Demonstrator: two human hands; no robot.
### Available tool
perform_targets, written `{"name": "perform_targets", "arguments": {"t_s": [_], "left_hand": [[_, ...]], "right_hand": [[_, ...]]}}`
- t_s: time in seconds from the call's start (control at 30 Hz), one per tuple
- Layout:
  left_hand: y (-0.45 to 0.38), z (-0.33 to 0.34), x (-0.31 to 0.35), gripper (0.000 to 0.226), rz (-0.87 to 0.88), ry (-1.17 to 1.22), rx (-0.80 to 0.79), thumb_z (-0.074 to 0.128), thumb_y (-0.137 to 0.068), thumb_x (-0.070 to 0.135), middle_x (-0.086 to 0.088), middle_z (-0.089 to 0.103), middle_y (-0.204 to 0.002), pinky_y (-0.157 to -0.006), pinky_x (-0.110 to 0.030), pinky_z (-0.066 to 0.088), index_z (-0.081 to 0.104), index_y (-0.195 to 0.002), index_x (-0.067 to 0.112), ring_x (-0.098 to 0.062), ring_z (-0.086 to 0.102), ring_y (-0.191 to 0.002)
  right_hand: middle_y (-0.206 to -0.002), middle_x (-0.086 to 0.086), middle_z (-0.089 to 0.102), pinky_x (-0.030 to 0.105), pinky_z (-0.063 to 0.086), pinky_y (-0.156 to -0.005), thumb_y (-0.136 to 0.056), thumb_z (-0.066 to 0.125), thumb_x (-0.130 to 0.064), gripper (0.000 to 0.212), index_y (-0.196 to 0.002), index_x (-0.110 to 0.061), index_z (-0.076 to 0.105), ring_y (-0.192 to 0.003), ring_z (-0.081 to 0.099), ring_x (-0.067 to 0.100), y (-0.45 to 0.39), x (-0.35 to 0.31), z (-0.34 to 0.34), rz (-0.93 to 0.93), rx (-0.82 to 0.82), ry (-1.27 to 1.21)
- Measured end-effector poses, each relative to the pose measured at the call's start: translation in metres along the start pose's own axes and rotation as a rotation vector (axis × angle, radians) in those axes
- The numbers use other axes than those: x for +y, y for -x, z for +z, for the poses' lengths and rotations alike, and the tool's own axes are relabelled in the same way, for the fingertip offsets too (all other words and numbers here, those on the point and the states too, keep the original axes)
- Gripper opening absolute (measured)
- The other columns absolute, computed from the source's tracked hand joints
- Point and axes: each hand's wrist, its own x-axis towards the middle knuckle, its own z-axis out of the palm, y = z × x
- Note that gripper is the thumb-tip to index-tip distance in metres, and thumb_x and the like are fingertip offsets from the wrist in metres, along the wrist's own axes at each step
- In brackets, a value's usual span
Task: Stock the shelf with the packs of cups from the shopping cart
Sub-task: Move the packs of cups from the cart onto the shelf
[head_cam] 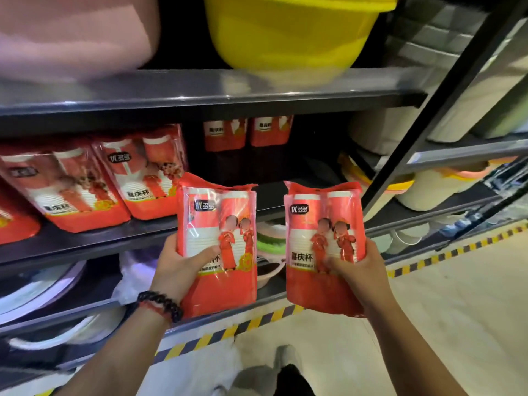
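Left hand (180, 267) grips one red pack of cups (218, 247) by its lower left edge: thumb lies across the front, fingers curled behind the pack and out of sight. A dark bead bracelet (160, 305) and a red band sit on that wrist.

Right hand (357, 270) grips a second red pack (323, 244) by its lower right edge, thumb pressed on the front, fingers wrapped round the side and back.

Both packs are held upright, side by side with a gap between them, in front of the middle shelf (85, 238) and not touching it.

On that shelf, to the left, two more red packs (114, 181) stand leaning back, touching each other; part of another shows at the far left edge. Further back in the shelf bay, two packs (247, 132) stand near the rear, tops hidden by the shelf above.

Upper shelf carries a yellow plastic tub (288, 32) and something pink, blurred, at the left.

Lower shelves hold plastic basins, blurred.

Yellow-and-black striped tape (257, 321) runs along the floor at the shelf's foot.

Shopping cart not visible
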Motion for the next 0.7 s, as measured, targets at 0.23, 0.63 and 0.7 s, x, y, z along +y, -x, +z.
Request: {"name": "perform_targets", "arguments": {"t_s": [0.23, 0.63, 0.7], "left_hand": [[-0.025, 0.057, 0.015, 0.044, 0.057, 0.027, 0.07, 0.091, -0.067, 0.024, 0.017, 0.076, -0.092, -0.056, -0.015, 0.054, 0.065, -0.102, 0.028, -0.003, 0.073, -0.079], [-0.062, 0.124, 0.033, 0.049, 0.102, 0.112, 0.27, 0.087, -0.069, 0.021, 0.009, 0.075, -0.097, -0.068, -0.026, 0.054, 0.059, -0.109, 0.029, -0.006, 0.074, -0.084], [-0.07, 0.125, 0.036, 0.054, 0.112, 0.111, 0.275, 0.087, -0.07, 0.02, 0.008, 0.073, -0.101, -0.069, -0.025, 0.054, 0.057, -0.115, 0.024, -0.006, 0.073, -0.085]], "right_hand": [[-0.105, -0.009, 0.073, 0.042, 0.06, -0.079, -0.047, 0.088, -0.046, 0.076, -0.115, -0.039, 0.055, -0.095, 0.072, 0.014, -0.086, -0.007, -0.016, -0.048, -0.146, -0.026], [-0.1, -0.007, 0.077, 0.031, 0.059, -0.069, -0.06, 0.089, -0.029, 0.053, -0.105, -0.037, 0.064, -0.086, 0.076, 0.013, -0.204, -0.022, -0.032, -0.21, -0.391, -0.123], [-0.104, -0.004, 0.076, 0.037, 0.06, -0.074, -0.06, 0.091, -0.03, 0.062, -0.114, -0.032, 0.061, -0.09, 0.076, 0.015, -0.215, -0.021, -0.027, -0.196, -0.408, -0.147]]}}
